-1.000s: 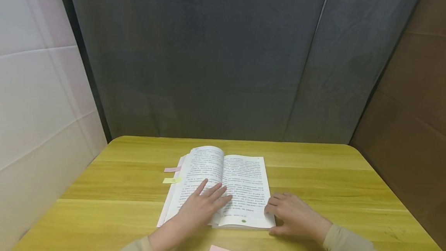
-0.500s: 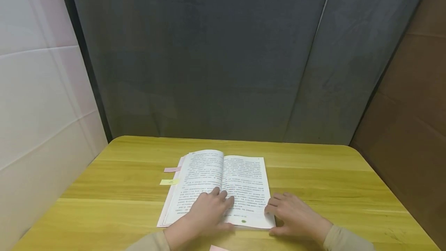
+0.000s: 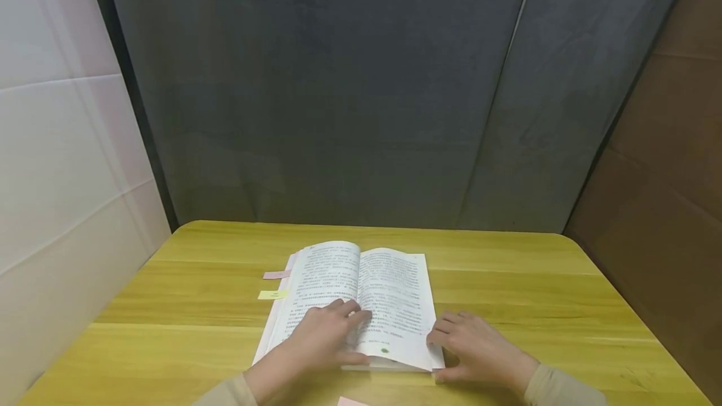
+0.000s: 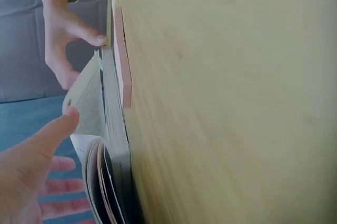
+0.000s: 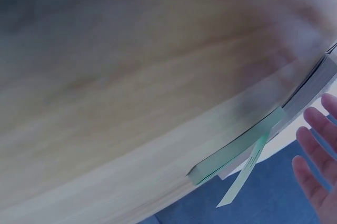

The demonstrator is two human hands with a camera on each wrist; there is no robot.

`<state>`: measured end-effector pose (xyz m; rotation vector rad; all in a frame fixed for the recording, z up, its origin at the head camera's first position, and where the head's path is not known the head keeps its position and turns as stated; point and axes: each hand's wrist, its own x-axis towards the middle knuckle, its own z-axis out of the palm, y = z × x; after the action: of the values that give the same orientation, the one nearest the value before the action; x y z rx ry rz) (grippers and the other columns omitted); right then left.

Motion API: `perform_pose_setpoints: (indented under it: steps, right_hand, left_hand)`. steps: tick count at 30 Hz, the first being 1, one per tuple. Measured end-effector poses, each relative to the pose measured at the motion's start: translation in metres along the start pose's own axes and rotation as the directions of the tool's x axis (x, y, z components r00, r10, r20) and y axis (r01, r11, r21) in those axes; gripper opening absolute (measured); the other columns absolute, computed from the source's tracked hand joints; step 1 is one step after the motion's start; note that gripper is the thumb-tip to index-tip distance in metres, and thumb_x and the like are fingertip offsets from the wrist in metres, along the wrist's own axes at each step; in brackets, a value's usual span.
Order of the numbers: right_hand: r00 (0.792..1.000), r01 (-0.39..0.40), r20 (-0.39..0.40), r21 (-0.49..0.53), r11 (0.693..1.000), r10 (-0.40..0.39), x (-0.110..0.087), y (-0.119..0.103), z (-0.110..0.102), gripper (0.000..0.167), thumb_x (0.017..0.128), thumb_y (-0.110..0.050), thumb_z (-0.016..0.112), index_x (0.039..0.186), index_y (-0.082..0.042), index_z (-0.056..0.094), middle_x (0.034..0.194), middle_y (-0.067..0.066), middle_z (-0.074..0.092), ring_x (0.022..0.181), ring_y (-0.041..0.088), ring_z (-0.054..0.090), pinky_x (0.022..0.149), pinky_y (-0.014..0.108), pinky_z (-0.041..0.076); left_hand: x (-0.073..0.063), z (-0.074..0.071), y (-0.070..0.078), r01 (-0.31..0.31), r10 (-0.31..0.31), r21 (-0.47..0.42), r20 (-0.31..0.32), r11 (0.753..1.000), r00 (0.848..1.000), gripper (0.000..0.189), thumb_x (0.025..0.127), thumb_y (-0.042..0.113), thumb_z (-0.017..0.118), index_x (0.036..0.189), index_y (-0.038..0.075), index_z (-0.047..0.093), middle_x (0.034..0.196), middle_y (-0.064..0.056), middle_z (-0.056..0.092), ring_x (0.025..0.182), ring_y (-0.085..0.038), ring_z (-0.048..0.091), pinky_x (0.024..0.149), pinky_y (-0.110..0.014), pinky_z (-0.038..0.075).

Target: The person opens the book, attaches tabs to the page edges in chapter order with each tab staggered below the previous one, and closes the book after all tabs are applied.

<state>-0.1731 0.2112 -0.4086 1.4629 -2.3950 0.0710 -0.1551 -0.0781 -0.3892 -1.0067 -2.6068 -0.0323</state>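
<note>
An open book (image 3: 389,299) with printed pages lies on the table. Over its lower middle is my left hand (image 3: 318,337), fingers bent across the gutter and thumb by the bottom edge; in the left wrist view this hand (image 4: 31,174) has its thumb near a raised page (image 4: 87,105) and the other fingers spread. At the lower right corner, my right hand (image 3: 479,346) holds the book's edge, with the thumb at the corner and the fingers over the side. A pink tab (image 3: 276,275) and a yellow tab (image 3: 273,295) stick out on the left.
A pink note pad (image 4: 124,58) lies by the book's near edge. The right wrist view has a green-looking pad (image 5: 237,148) with a narrow strip (image 5: 245,174). The wooden table (image 3: 507,274) ends at a dark curtain (image 3: 338,93).
My left hand slid down toward the book's bottom edge and its fingers bent. The top right page now bows upward, its lower edge raised. My right hand has kept its place.
</note>
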Motion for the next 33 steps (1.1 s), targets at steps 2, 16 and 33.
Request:
perform_pose_setpoints:
  steps: [2, 16, 33]
  right_hand:
    - [1.000, 0.000, -0.003, -0.003, 1.000, 0.000, 0.000, 0.000, 0.000, 0.041, 0.072, -0.054, 0.061, 0.092, -0.018, 0.059, 0.087, -0.012, 0.049, 0.080, 0.006, 0.043, 0.065, 0.027, 0.040]
    - [1.000, 0.014, 0.017, -0.028, 1.000, -0.013, 0.003, 0.001, 0.001, 0.039, 0.071, -0.050, 0.063, 0.090, -0.016, 0.061, 0.083, -0.013, 0.049, 0.076, 0.006, 0.042, 0.062, 0.026, 0.039]
    - [1.000, 0.030, 0.009, -0.032, 0.999, -0.030, 0.003, 0.003, 0.001, 0.038, 0.072, -0.051, 0.062, 0.089, -0.017, 0.061, 0.083, -0.012, 0.051, 0.075, 0.006, 0.042, 0.062, 0.025, 0.038]
  left_hand:
    - [-0.002, -0.002, -0.001, -0.031, 0.032, 0.009, -0.040, 0.999, 0.999, 0.060, 0.067, 0.055, 0.064, 0.114, 0.020, 0.055, 0.101, 0.005, 0.053, 0.084, -0.013, 0.053, 0.045, -0.024, 0.040]
    - [-0.006, -0.013, 0.007, -0.276, 0.302, 0.232, -0.085, 0.933, 0.950, 0.089, 0.067, 0.006, 0.065, 0.141, 0.016, 0.017, 0.146, -0.006, 0.005, 0.131, -0.024, 0.005, 0.100, -0.049, 0.006]
    - [-0.017, -0.010, -0.003, -0.020, 0.014, 0.212, 0.030, 0.977, 0.999, 0.044, 0.067, 0.021, 0.058, 0.108, 0.005, 0.058, 0.117, -0.010, 0.051, 0.112, -0.028, 0.044, 0.093, -0.051, 0.026]
